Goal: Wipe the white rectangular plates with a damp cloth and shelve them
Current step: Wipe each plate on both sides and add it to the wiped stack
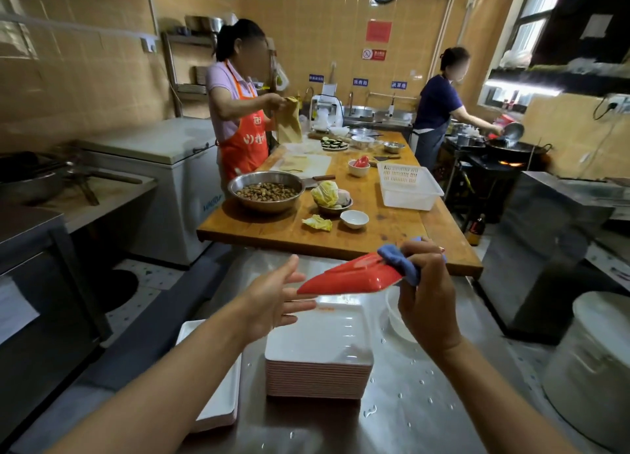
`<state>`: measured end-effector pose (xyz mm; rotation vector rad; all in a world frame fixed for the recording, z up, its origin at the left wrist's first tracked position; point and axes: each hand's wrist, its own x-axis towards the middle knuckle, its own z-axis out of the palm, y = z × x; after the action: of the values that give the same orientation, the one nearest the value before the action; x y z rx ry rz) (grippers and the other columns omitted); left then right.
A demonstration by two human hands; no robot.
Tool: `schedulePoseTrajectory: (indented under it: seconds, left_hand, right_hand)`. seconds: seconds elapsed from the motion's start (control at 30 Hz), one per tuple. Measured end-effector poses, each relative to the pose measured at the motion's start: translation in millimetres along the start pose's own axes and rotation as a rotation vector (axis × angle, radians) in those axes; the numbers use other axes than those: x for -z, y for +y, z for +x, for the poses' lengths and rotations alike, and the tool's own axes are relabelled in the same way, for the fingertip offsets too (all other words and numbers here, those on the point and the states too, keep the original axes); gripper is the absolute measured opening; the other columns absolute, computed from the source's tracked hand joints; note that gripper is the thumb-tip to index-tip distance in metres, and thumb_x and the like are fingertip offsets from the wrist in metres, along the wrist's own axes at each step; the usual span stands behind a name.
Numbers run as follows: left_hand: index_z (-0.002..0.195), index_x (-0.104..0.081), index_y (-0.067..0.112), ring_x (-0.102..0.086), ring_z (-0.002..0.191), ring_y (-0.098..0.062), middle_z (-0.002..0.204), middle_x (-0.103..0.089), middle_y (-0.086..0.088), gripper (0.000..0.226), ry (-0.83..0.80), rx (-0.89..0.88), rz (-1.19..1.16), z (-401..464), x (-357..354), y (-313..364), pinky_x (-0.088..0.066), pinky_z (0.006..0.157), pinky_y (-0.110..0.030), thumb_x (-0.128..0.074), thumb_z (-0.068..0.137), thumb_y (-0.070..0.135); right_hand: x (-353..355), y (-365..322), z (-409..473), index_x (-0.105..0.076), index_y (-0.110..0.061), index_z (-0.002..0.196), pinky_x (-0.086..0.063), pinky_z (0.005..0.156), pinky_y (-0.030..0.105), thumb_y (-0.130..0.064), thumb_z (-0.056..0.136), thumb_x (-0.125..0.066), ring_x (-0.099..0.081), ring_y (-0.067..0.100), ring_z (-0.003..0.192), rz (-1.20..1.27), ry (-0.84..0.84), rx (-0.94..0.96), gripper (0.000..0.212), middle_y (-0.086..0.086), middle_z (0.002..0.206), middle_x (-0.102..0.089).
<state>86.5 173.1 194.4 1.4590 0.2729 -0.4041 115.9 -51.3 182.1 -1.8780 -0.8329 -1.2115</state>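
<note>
Red-backed plate (351,276) and cloth (397,261) were pinched in the right hand (426,296), mid-wipe; the left hand (272,300), fingers spread, looked set to take it.

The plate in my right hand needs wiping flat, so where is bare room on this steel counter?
Bare steel counter lies right of the tall plate stack, wet with droplets. A narrow strip runs between that stack and the low stack. The clear bowl crowds the far side.
</note>
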Motion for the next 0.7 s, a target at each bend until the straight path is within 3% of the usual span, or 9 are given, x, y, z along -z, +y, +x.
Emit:
schedulePoseTrajectory:
  seconds: [0.13, 0.23, 0.43, 0.5, 0.6, 0.7]
  left_hand:
    - [0.120, -0.059, 0.008, -0.062, 0.098, -0.025, 0.100, -0.070, -0.011, 0.058, -0.222, 0.095, -0.041, 9.3, 4.2, 8.0, -0.047, 0.086, -0.039, -0.035, 0.093, 0.054]
    - [0.116, -0.060, 0.005, -0.063, 0.068, -0.013, 0.080, -0.068, -0.003, 0.053, -0.292, 0.082, -0.008, 8.5, -1.4, 13.6, -0.050, 0.062, -0.026, -0.042, 0.093, 0.049]
    - [0.105, -0.057, 0.004, -0.053, 0.039, -0.005, 0.055, -0.064, 0.002, 0.040, -0.258, -0.004, -0.086, 9.1, -9.4, 12.6, -0.046, 0.045, -0.019, -0.059, 0.082, 0.036]
    - [0.114, -0.056, 0.000, -0.056, 0.041, -0.006, 0.057, -0.066, -0.001, 0.041, -0.244, -0.026, -0.108, 9.9, -9.0, 11.4, -0.047, 0.045, -0.019, -0.058, 0.085, 0.030]
    - [0.126, -0.053, -0.005, -0.069, 0.065, -0.016, 0.087, -0.070, -0.014, 0.053, -0.220, -0.062, -0.163, 10.7, -6.9, 11.9, -0.056, 0.055, -0.026, -0.062, 0.081, 0.021]
    - [0.127, -0.052, -0.003, -0.069, 0.075, -0.022, 0.104, -0.066, -0.020, 0.058, -0.174, -0.090, -0.174, 12.9, -4.0, 11.8, -0.059, 0.061, -0.031, -0.066, 0.077, 0.022]
  right_hand:
    - [2.2, -11.6, 3.7, -0.041, -0.012, 0.089, -0.045, 0.092, 0.042, -0.009, 0.087, -0.058, -0.052, 0.018, 0.091, 0.104, -0.024, 0.143, 0.018, 0.006, 0.098, -0.049]
    - [1.5, -19.9, 3.6, -0.040, -0.012, 0.089, -0.037, 0.106, 0.037, -0.020, 0.094, -0.054, -0.052, 0.017, 0.096, 0.138, -0.069, 0.209, 0.017, 0.006, 0.100, -0.049]
    - [-1.7, -16.5, -1.8, -0.040, -0.013, 0.089, -0.042, 0.099, 0.048, -0.023, 0.093, -0.054, -0.053, 0.018, 0.098, 0.126, -0.100, 0.217, 0.017, 0.007, 0.103, -0.049]
    - [-2.2, -12.4, -3.5, -0.040, -0.013, 0.090, -0.041, 0.101, 0.044, -0.019, 0.092, -0.056, -0.053, 0.019, 0.098, 0.112, -0.111, 0.228, 0.018, 0.007, 0.103, -0.049]
    - [-3.6, -10.2, -6.1, -0.039, -0.012, 0.089, -0.040, 0.102, 0.045, -0.009, 0.085, -0.060, -0.053, 0.021, 0.098, 0.084, -0.130, 0.238, 0.021, 0.007, 0.103, -0.049]
    - [-5.6, -10.4, -8.2, -0.040, -0.012, 0.090, -0.042, 0.099, 0.047, -0.012, 0.091, -0.055, -0.053, 0.021, 0.099, 0.079, -0.151, 0.237, 0.015, 0.007, 0.105, -0.049]
